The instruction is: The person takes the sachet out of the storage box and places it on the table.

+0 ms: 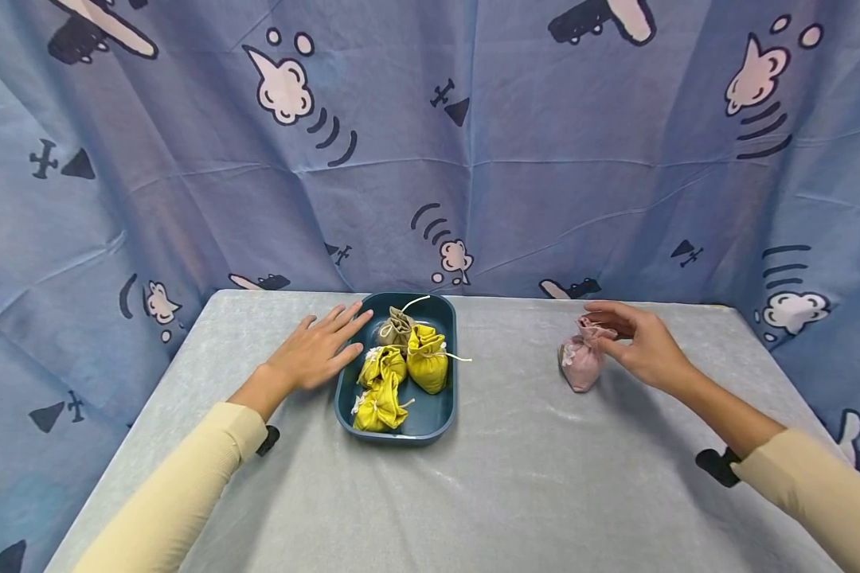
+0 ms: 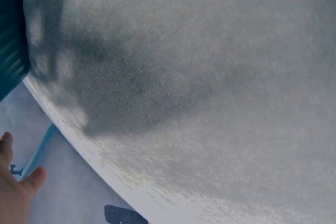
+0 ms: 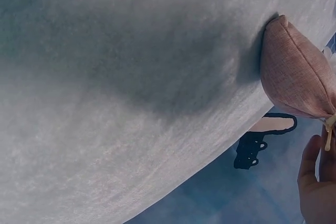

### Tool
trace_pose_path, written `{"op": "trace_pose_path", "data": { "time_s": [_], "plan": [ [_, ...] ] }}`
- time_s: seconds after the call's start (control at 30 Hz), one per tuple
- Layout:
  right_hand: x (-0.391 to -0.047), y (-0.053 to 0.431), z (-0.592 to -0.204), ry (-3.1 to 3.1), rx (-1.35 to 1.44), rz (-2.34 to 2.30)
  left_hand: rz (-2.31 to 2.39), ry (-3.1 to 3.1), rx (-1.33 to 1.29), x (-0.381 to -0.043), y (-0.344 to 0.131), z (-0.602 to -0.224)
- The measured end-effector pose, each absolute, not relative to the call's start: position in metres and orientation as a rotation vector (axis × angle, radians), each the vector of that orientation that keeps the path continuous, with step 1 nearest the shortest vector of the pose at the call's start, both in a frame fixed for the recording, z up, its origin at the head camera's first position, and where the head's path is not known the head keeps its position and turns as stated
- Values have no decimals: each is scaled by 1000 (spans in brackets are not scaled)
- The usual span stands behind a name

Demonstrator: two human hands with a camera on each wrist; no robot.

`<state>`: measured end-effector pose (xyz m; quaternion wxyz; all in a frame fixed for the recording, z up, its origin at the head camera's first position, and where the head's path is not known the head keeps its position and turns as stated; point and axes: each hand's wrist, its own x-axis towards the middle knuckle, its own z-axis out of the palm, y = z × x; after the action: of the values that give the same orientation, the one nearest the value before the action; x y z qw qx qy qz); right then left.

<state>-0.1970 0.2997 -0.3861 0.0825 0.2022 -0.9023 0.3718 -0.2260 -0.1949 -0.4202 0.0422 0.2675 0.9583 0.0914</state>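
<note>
A dark blue tray point(image 1: 435, 430) holds several small drawstring pouches. One is an olive-brown pouch point(image 1: 397, 328); the others are yellow, among them a yellow pouch point(image 1: 428, 362) standing upright. My left hand point(image 1: 318, 348) lies at the tray's left rim with fingers spread and straight, holding nothing. Off to the right, a pink drawstring pouch point(image 1: 582, 366) with a white flower touches the table with its base. The fingers and thumb of my right hand point(image 1: 641, 346) curl round its gathered neck. In the right wrist view the pouch point(image 3: 296, 72) shows its tie beside the fingers.
A grey cloth covers the table point(image 1: 502, 493). Behind it hangs a blue printed curtain point(image 1: 387, 95), which also runs down both sides. The tray's dark side point(image 2: 10, 40) is at the edge of the left wrist view.
</note>
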Motion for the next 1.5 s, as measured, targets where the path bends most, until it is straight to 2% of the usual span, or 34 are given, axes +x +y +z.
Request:
{"op": "trace_pose_path", "data": {
  "time_s": [0.63, 1.5],
  "plan": [
    [-204, 275, -367, -2666, 701, 1187, 273, 2931, 818, -227, -196, -420],
    [-209, 168, -366, -2715, 893, 1462, 288, 2927, 823, -227, -195, -420]
  ]
}}
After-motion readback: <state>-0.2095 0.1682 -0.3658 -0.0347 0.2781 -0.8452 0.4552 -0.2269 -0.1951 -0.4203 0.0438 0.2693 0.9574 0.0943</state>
